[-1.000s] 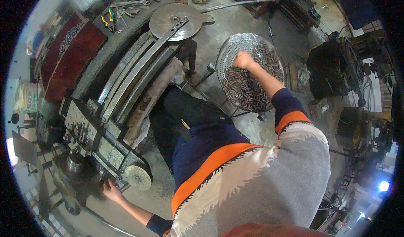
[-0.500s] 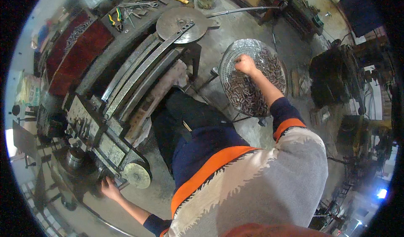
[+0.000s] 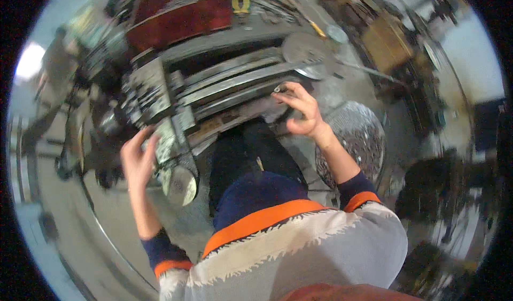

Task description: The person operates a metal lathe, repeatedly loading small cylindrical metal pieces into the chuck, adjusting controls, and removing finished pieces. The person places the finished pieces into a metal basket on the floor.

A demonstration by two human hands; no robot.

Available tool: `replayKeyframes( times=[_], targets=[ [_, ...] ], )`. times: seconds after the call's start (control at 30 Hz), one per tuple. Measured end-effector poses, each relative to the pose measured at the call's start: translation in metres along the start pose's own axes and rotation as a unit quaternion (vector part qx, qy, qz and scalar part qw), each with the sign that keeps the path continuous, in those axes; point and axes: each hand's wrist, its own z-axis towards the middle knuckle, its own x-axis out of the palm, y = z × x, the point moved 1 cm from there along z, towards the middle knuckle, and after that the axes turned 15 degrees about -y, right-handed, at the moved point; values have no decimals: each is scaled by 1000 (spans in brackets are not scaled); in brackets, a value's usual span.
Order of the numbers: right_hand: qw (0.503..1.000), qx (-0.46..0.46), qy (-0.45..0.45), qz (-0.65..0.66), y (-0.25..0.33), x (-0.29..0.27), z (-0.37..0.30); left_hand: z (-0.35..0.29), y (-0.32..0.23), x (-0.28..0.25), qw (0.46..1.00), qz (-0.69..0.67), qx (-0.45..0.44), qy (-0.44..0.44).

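My right hand (image 3: 304, 111) is raised in front of the machine's long metal bars (image 3: 240, 82). A small metal piece (image 3: 277, 89), short and tube-like, is pinched at its fingertips. Blurred by motion, my left hand (image 3: 138, 156) is beside the machine's greenish metal block (image 3: 167, 140), with finger and thumb apart and nothing seen in them. Right of my lap stands a round perforated metal basin (image 3: 352, 114) holding many small metal pieces (image 3: 352, 151); my right forearm passes over its left edge.
A red tray (image 3: 176, 25) lies on the bench behind the machine, next to yellow-handled pliers (image 3: 241, 6) and other hand tools. A round metal disc (image 3: 305, 52) sits at the bars' right end. A metal rod (image 3: 374, 72) extends right from there. A round plate (image 3: 181, 186) is near my left forearm.
My right hand has left the basin and moved left to the bars, a small metal piece now showing in its fingers. My left hand has risen beside the block. The view has turned.
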Motion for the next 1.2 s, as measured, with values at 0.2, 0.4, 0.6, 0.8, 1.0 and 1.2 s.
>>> replayKeyframes(
  times=[0.2, 0.4, 0.6, 0.8, 1.0, 1.2],
  targets=[
    [969, -136, 132, 159, 57, 87, 67, 5, -61, 40, 987, -115, 8, 116],
    [954, -177, 191, 150, 82, 120, 84, -5, -36, 33, 984, -160, 17, 73],
    [939, -202, 222, 170, 101, 155, 110, -9, -1, 20, 980, -195, 36, -4],
    [906, -226, 300, 195, 113, 202, 144, -6, 23, -20, 994, -92, 48, -26],
    [901, -258, 336, -98, 118, 286, 185, -42, 80, -138, 974, 130, 29, -183],
    [874, -238, 372, -205, 104, 347, 187, -164, 161, -268, 885, 282, -181, -325]
  ],
)
